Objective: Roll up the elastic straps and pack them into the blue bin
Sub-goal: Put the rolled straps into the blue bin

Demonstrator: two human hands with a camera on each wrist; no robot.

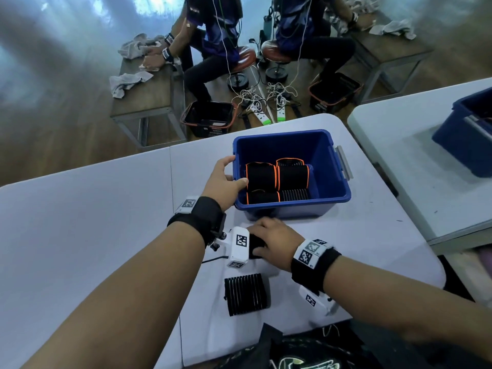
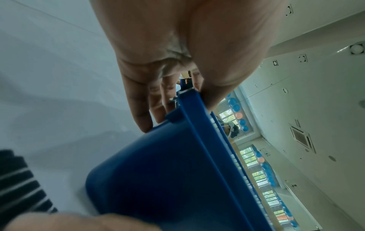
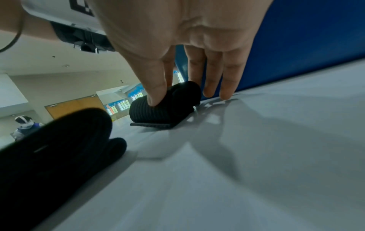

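The blue bin [image 1: 282, 135] stands on the white table [image 1: 93, 235] and holds several rolled black straps with orange edges [image 1: 261, 176]. My left hand [image 1: 229, 174] grips the bin's left rim, thumb inside and fingers outside; in the left wrist view the left hand [image 2: 158, 93] straddles the bin's wall [image 2: 168, 171]. Just in front of the bin my right hand [image 1: 269, 238] pinches a black rolled strap [image 1: 256, 248] that lies on the table. In the right wrist view the right hand [image 3: 164, 92] has thumb and forefinger on this roll [image 3: 162, 114], its other fingertips touching the table. Another ribbed black rolled strap [image 1: 246, 294] lies nearer me.
A second blue bin [image 1: 468, 134] sits on the neighbouring table at right, across a narrow gap. A black bag [image 1: 292, 350] lies at the table's near edge. Beyond the table two people sit on stools, with black baskets [image 1: 210, 121] on the floor.
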